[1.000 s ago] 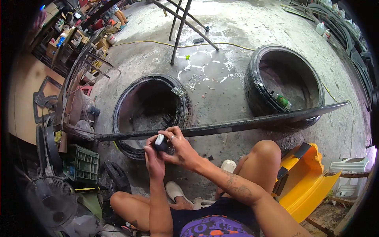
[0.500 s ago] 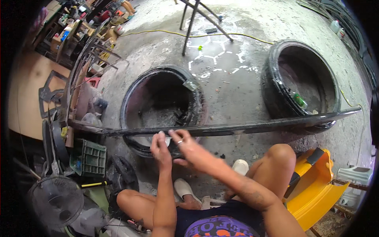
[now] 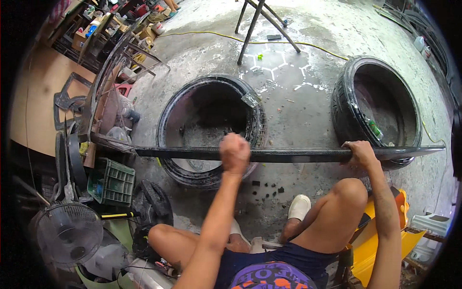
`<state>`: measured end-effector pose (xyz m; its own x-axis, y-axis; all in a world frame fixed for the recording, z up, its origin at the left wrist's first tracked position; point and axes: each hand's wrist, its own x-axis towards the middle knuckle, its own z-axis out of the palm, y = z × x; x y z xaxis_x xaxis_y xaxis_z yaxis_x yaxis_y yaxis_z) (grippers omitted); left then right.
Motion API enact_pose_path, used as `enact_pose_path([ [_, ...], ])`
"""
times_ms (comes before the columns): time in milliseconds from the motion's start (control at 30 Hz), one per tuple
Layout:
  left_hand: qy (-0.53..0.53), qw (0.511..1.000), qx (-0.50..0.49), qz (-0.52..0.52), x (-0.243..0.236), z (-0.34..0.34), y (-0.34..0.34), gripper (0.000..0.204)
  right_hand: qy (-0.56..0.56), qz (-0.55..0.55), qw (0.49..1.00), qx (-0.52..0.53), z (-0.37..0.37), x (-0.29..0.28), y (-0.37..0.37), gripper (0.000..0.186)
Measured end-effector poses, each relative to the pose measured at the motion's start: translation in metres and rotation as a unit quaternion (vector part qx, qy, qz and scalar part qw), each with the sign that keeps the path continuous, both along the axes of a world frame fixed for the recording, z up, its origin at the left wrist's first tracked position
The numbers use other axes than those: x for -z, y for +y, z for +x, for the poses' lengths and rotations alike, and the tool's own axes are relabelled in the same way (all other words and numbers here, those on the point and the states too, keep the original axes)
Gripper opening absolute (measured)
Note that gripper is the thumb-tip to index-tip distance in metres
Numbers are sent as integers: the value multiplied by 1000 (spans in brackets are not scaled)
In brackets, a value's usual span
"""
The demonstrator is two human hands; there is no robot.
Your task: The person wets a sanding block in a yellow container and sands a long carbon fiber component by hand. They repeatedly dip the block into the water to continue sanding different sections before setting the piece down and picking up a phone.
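Note:
A long, narrow, glossy black strip-shaped panel point(image 3: 298, 155) with a woven-looking surface lies across two tyres in front of me. My left hand point(image 3: 235, 151) is closed in a fist over the panel, at the near left tyre point(image 3: 166, 108); whatever its fingers may hold is hidden. Farther along, my right hand point(image 3: 362, 153) has its fingers wrapped over the panel's edge, with the thumb out of sight beneath. The right tyre point(image 3: 342, 103) stands behind that hand, a green bottle point(image 3: 375, 129) inside it. On the left tyre's rim sits a small grey flat piece point(image 3: 250, 100).
Small black scraps point(image 3: 267, 190) lie on the floor near my shoe. At left are a fan point(image 3: 70, 233), a green crate point(image 3: 113, 182) and a wooden board point(image 3: 36, 111). A yellow panel point(image 3: 380, 250) lies right of my knee. A metal stand point(image 3: 252, 33) rises ahead.
My hands were together near the panel's left part; now they are apart. The right hand has moved right to grip the panel, and the left has closed into a fist. The view has shifted slightly.

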<state>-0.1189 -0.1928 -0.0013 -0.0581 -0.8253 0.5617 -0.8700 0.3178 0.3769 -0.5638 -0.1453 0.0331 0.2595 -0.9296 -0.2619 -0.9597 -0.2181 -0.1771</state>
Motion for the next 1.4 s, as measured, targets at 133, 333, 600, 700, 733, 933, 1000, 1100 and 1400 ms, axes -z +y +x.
enact_pose_path([
  [133, 39, 991, 126, 11, -1, -122, 17, 18, 12, -23, 1000, -15, 6, 2, -4, 61],
  [333, 19, 999, 0, 33, -4, -4, -2, 16, 28, -16, 999, -39, -6, 8, -3, 59],
  [600, 70, 990, 115, 35, 7, -187, 20, 13, -1, -46, 998, -42, -4, 15, -6, 56],
  [700, 38, 983, 177, 15, 5, -196, 24, 12, -7, -43, 998, -38, 2, 9, -7, 56],
  [733, 10, 987, 161, -3, 7, -184, 20, 12, -7, -33, 999, -35, -1, 7, -8, 56],
  [933, -78, 983, -153, -70, -9, 24, -12, 19, -25, -43, 998, -33, 4, 7, -8, 52],
  [1000, 65, 996, -65, 17, 5, -39, -1, 15, -5, -59, 998, -32, 1, 12, -7, 49],
  [1100, 77, 989, 123, 15, -6, -170, 25, 17, -62, -63, 996, -25, -2, 8, -3, 44],
  [1400, -43, 976, -199, -72, -10, 150, -19, 18, -77, -86, 993, -39, 5, 18, -11, 45],
])
